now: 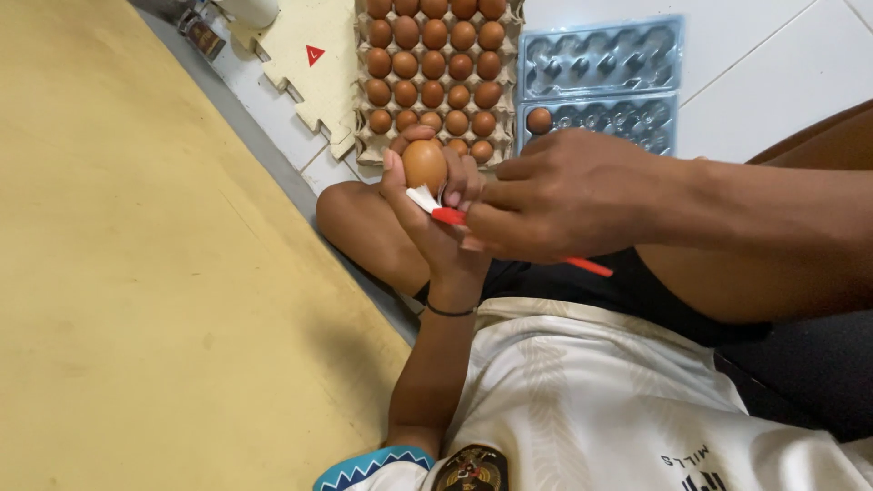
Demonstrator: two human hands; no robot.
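Head view | left hand (435, 214) gripping brown egg (424, 165) just below cardboard egg tray (364, 136) | right hand (555, 195) pinching red-handled brush (446, 215) against it | clear carton (600, 86), right of tray: one egg (539, 120) placed, remaining cells empty

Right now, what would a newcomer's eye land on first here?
The brown egg at centre, held up in the left hand while the right hand puts a red-handled brush to it. Behind, a cardboard tray full of brown eggs; beside it, a clear plastic tray holding one egg.
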